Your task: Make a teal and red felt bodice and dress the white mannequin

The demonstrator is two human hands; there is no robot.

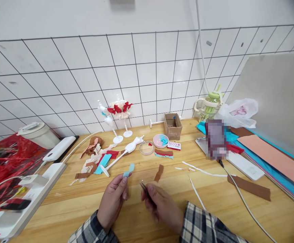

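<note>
Between the thumb and fingers of my left hand (pixel 114 197) is a short light blue crepe paper strip (pixel 129 169), its end sticking up. My right hand (pixel 161 204) grips dark tweezers (pixel 148 193), with a tiny pale bit at the tips that I cannot make out. The two hands are apart, low over the wooden table (pixel 86 212). Just beyond the right hand lies a brown crepe strip (pixel 159 172). A white miniature dress form (pixel 130 147) rests on its side behind the left hand, beside a pile of crepe scraps (pixel 93 163).
Two small dress forms stand at the back, one with a red-and-cream ruffle (pixel 121 108). A pink bowl (pixel 160 141), wire ring (pixel 147 147) and cardboard box (pixel 172 126) sit mid-table. Rightward are a phone (pixel 216 138), its cable and coloured sheets (pixel 276 158); leftward, a power strip (pixel 35 202).
</note>
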